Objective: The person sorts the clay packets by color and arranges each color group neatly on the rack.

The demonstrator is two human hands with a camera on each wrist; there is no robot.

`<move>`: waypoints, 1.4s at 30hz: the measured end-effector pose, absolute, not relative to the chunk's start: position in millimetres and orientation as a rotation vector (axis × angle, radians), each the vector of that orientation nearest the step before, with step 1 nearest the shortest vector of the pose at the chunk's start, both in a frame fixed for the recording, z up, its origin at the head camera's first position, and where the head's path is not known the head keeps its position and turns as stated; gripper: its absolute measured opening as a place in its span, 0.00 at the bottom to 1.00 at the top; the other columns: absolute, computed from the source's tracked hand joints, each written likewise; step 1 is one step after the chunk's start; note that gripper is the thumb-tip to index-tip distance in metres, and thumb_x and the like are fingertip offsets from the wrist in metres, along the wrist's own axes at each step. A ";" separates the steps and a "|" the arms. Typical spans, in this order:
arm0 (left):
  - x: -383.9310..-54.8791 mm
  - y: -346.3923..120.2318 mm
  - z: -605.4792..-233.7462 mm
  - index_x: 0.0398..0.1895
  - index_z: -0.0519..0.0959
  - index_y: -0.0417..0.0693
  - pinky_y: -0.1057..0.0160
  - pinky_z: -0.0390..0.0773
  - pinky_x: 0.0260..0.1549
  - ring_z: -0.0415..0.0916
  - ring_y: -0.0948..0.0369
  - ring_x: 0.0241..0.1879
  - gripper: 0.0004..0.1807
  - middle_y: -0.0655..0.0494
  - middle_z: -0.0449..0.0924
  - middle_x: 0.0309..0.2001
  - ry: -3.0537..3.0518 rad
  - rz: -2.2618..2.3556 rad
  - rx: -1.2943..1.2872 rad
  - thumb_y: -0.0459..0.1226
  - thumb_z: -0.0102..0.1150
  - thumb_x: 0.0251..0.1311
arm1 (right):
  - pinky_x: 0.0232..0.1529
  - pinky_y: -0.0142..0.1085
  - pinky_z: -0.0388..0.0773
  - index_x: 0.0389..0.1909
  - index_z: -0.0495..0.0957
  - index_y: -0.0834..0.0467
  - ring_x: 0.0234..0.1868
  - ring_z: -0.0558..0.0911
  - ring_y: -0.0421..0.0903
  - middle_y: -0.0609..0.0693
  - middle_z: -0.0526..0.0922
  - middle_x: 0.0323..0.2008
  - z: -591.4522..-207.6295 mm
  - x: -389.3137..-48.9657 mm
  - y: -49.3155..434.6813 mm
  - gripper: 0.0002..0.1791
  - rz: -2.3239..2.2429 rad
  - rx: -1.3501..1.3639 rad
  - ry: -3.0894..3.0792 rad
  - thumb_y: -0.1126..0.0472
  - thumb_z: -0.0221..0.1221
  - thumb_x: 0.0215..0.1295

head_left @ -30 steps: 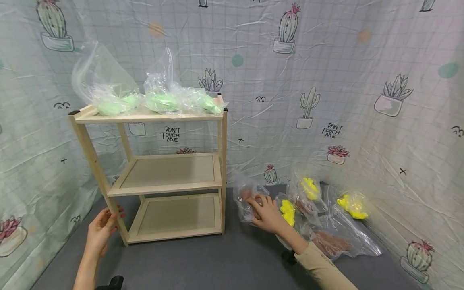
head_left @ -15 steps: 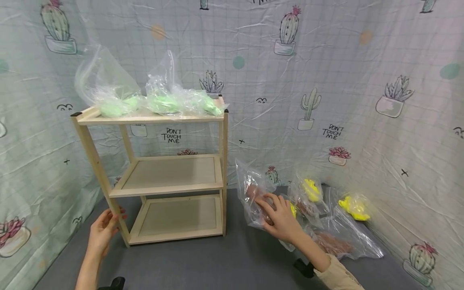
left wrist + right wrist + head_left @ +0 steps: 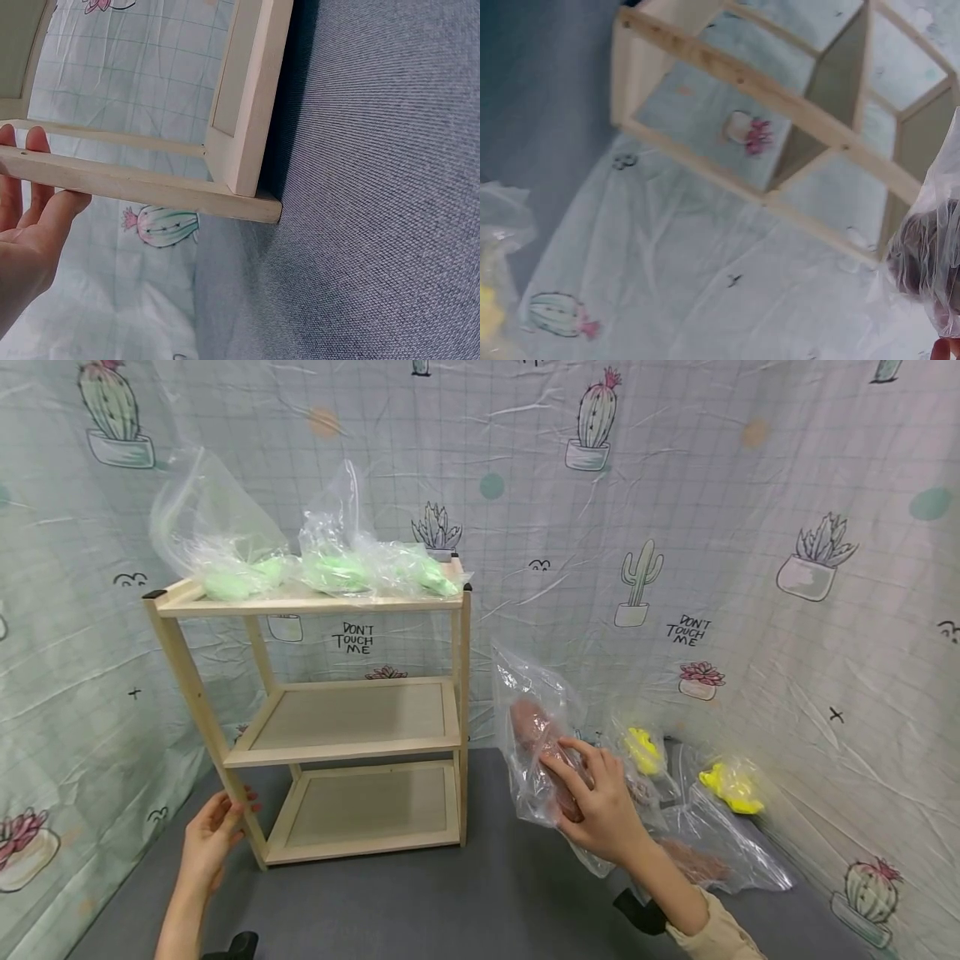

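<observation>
My left hand (image 3: 207, 839) grips the front left post of a three-tier wooden shelf rack (image 3: 341, 752). Close up in the left wrist view, the thumb and fingertips lie on opposite sides of that post (image 3: 142, 182). To the right of the rack, my right hand (image 3: 606, 806) holds a clear plastic bag with a long reddish-brown lump (image 3: 534, 727) inside, raised at a slant. Thumb and fingers pinch the bag's lower part. The right wrist view catches the bagged lump (image 3: 922, 247) at its right edge, with only a fingertip of the hand below.
Bags with light green contents (image 3: 337, 572) line the top tier. On the grey table (image 3: 375, 910) at right lie bags with yellow lumps (image 3: 731, 787) and a flat bag of brown stuff (image 3: 693, 862). A cactus-print curtain (image 3: 562, 593) encloses the back and sides.
My right hand has lifted the bag with the brown lump up off the table and drawn it slightly right, tilting it upward. My left hand stays on the rack post.
</observation>
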State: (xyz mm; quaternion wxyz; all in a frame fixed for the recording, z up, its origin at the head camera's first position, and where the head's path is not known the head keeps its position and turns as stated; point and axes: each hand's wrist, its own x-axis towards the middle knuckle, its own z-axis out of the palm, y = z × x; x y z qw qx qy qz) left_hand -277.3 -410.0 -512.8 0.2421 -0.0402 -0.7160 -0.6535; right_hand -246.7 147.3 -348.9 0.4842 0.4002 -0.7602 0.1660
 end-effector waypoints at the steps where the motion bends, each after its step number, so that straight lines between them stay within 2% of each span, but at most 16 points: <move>1: -277.2 -410.3 -512.9 0.61 0.63 0.42 0.78 0.72 0.32 0.75 0.76 0.43 0.23 0.68 0.75 0.47 -1.959 -1.783 -0.106 0.40 0.44 0.63 | 0.34 0.43 0.55 0.51 0.72 0.57 0.34 0.64 0.49 0.62 0.70 0.50 -346.4 -245.0 145.0 0.24 0.409 0.981 -1.820 0.50 0.43 0.58; 9: -278.1 -411.3 -513.4 0.60 0.63 0.41 0.77 0.72 0.31 0.76 0.75 0.42 0.23 0.64 0.75 0.46 -1.949 -1.783 -0.097 0.41 0.45 0.63 | 0.35 0.44 0.54 0.47 0.73 0.59 0.33 0.64 0.50 0.64 0.71 0.48 -328.1 -231.8 121.0 0.22 0.453 1.058 -1.647 0.53 0.44 0.56; 19: -278.5 -410.2 -513.2 0.61 0.63 0.42 0.77 0.72 0.31 0.75 0.76 0.43 0.24 0.66 0.75 0.46 -1.978 -1.767 -0.075 0.43 0.44 0.63 | 0.36 0.42 0.56 0.45 0.72 0.58 0.35 0.65 0.48 0.62 0.71 0.49 -324.5 -230.4 80.9 0.21 0.447 1.142 -1.596 0.49 0.48 0.56; 22: -278.5 -410.2 -513.7 0.61 0.63 0.42 0.77 0.72 0.31 0.75 0.76 0.43 0.24 0.67 0.75 0.46 -1.978 -1.768 -0.077 0.43 0.44 0.63 | 0.36 0.41 0.56 0.46 0.71 0.56 0.36 0.66 0.48 0.61 0.71 0.50 -325.7 -233.2 67.9 0.22 0.424 1.162 -1.629 0.52 0.55 0.49; 27: -278.4 -410.7 -513.7 0.61 0.63 0.43 0.76 0.72 0.31 0.75 0.76 0.43 0.24 0.68 0.74 0.46 -1.982 -1.754 -0.072 0.43 0.44 0.63 | 0.36 0.41 0.56 0.47 0.70 0.54 0.38 0.65 0.48 0.59 0.70 0.53 -324.1 -240.0 45.7 0.31 0.380 1.151 -1.713 0.57 0.65 0.35; 36: -277.1 -409.4 -511.9 0.61 0.63 0.45 0.78 0.71 0.31 0.75 0.76 0.43 0.23 0.67 0.75 0.46 -1.970 -1.781 -0.067 0.42 0.44 0.63 | 0.35 0.40 0.57 0.48 0.71 0.53 0.38 0.66 0.47 0.56 0.70 0.52 -317.0 -259.5 12.0 0.27 0.270 1.050 -1.801 0.57 0.63 0.42; 42: -275.1 -407.1 -510.4 0.62 0.61 0.43 0.78 0.71 0.31 0.74 0.77 0.43 0.25 0.70 0.75 0.46 -1.996 -1.756 -0.030 0.43 0.44 0.63 | 0.34 0.39 0.55 0.48 0.71 0.52 0.36 0.65 0.47 0.55 0.69 0.52 -318.7 -269.6 -3.2 0.22 0.257 0.986 -1.893 0.56 0.59 0.48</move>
